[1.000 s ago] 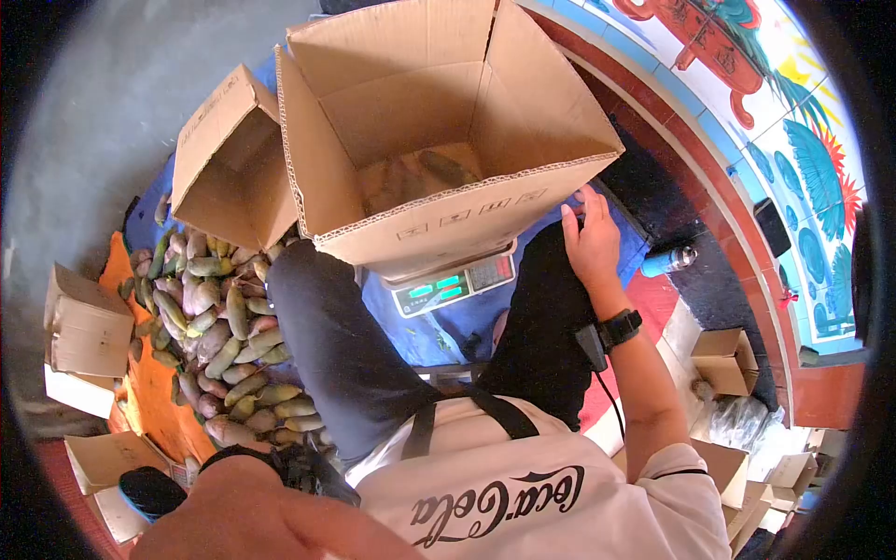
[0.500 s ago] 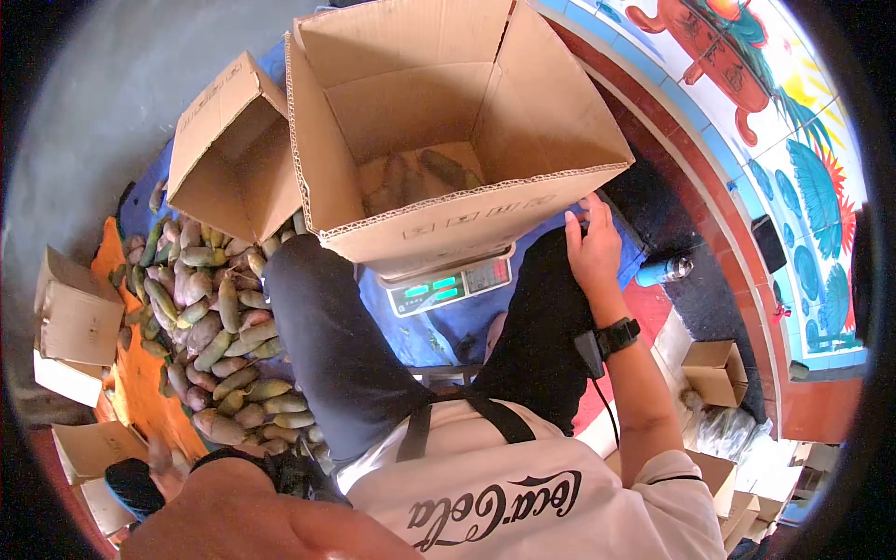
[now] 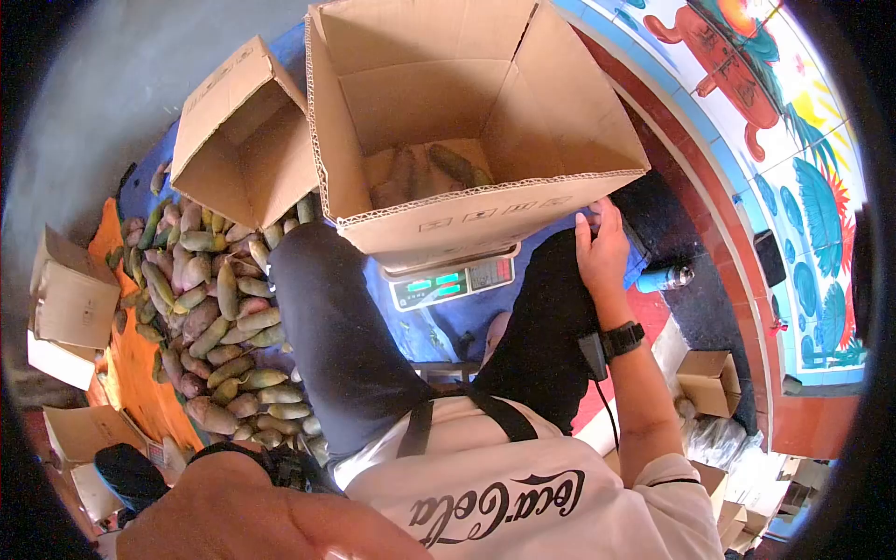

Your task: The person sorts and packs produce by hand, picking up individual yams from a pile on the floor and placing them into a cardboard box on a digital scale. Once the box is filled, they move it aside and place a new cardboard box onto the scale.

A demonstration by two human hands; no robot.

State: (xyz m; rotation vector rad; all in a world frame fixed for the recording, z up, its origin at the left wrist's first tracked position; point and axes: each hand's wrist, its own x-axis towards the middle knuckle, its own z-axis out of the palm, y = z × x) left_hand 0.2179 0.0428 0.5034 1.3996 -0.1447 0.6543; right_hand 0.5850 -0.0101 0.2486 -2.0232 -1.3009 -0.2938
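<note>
A large open cardboard box [image 3: 485, 201] stands on a digital scale [image 3: 453, 287] with lit green displays, just beyond my knees. Several long, dark green and brownish vegetables [image 3: 451, 163] lie at its bottom. My right hand [image 3: 605, 247] lies along my right knee, fingers extended and thumb apart, with the fingertips right at the box's near right corner. It holds nothing. My left arm [image 3: 233, 509] is bent at the lower left, a black strap around its wrist; the left hand itself is hidden.
To the left spreads a heap of green and purplish vegetables [image 3: 219, 308] on blue and orange sheeting. A smaller open box [image 3: 247, 149] lies tilted beside the large one. Another carton [image 3: 75, 289] stands far left. A blue bottle [image 3: 665, 278] lies right of my knee, near a tiled wall.
The whole view has shifted slightly, so the boxes and scale appear a little farther right. My right hand keeps its place by the box corner. A blurred hand-like shape at lower left is gone.
</note>
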